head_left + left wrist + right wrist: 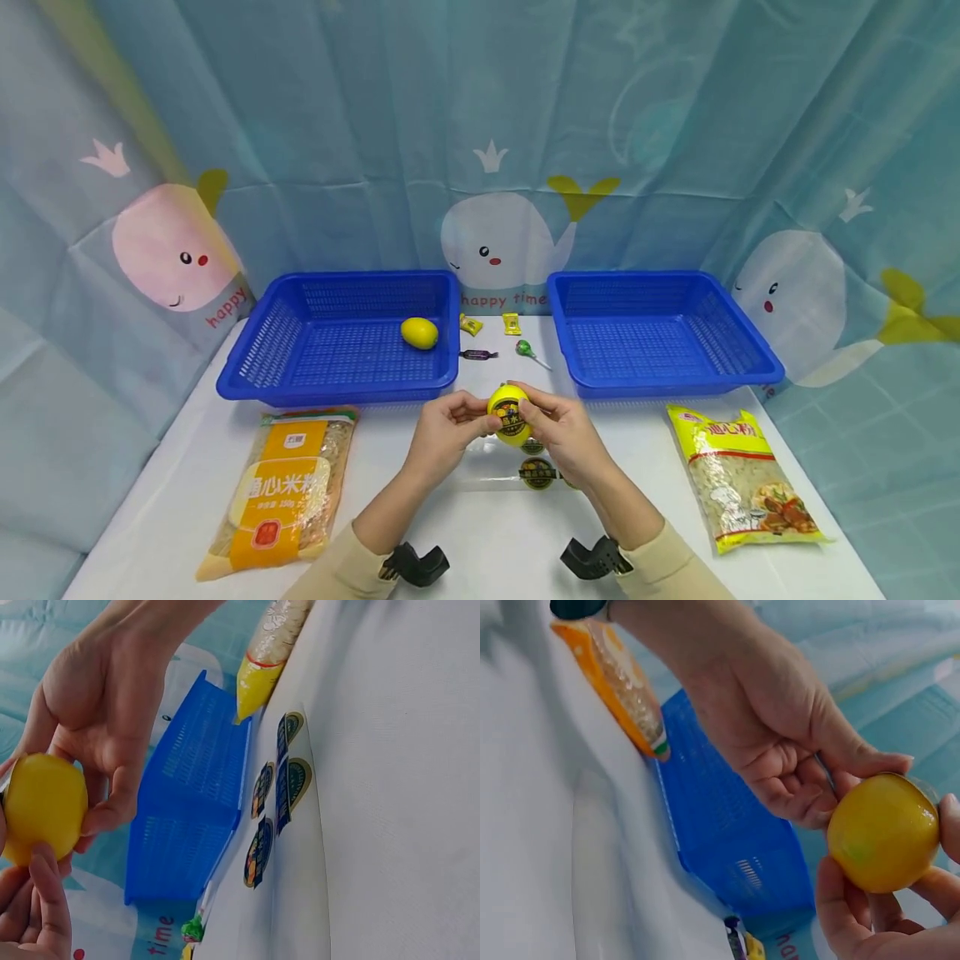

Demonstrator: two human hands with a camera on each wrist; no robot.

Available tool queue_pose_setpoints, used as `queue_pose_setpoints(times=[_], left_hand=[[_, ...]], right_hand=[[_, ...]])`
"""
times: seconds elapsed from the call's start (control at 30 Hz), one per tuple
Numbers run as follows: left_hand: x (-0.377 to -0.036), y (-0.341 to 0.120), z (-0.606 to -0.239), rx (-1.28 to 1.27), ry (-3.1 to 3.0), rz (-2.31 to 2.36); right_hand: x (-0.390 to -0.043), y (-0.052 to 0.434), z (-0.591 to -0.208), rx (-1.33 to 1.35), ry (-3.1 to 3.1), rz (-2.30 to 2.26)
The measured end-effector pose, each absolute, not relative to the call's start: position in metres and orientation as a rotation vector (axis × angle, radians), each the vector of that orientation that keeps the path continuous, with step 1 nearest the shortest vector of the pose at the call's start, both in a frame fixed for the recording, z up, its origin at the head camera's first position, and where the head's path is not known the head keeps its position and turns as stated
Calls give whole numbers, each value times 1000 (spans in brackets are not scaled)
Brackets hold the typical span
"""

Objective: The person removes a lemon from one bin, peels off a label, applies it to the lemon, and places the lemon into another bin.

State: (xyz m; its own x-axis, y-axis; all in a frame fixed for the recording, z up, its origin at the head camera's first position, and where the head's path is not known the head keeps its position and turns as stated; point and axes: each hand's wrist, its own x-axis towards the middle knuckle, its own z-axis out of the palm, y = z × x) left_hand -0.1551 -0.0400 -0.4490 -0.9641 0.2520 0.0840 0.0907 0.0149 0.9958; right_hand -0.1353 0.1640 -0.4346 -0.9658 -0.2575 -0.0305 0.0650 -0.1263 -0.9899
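Observation:
Both hands hold a yellow lemon (510,427) between them above the middle of the table. A round black label with fruit pictures and writing is on its side facing the head camera. My left hand (444,431) pinches the lemon's left side with thumb and fingers. From the other side, my right hand (562,433) grips it, thumb by the label's edge. In the right wrist view the lemon (883,834) shows a bare, glossy side. Beneath the hands lies a clear sheet (480,472) with several similar round black labels (537,473).
Another lemon (419,333) lies in the left blue basket (337,392); a second blue basket (667,385) stands right. Between them lie yellow wrapped candies (512,323), a purple-wrapped candy (478,355) and a lollipop (524,348). Food bags flank the sheet: orange (281,492), yellow (742,479).

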Motion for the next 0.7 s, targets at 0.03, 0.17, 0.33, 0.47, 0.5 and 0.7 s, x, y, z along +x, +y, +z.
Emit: queue_pose_setpoints(times=[0.03,0.17,0.33,0.47,0.5,0.7], left_hand=[[-155,-41,-450,375,2144,2105],[-155,-42,-451,428,2121,2118],[-156,-45,-453,476,2095,2119],[-156,-47,-451,497,2094,2125],[-156,-47,-450,504,2098,2117],[-154,-46,-443,529,2165,2015]], right_hand=[[-135,164,-434,-214,1900,-2204],[-132,165,-434,-200,1855,-2217],[-131,166,-433,-180,1833,-2230],[-131,165,-430,-164,1833,-2244],[-132,165,-429,-151,1842,-2250],[-134,160,-428,-105,2015,-2241]])
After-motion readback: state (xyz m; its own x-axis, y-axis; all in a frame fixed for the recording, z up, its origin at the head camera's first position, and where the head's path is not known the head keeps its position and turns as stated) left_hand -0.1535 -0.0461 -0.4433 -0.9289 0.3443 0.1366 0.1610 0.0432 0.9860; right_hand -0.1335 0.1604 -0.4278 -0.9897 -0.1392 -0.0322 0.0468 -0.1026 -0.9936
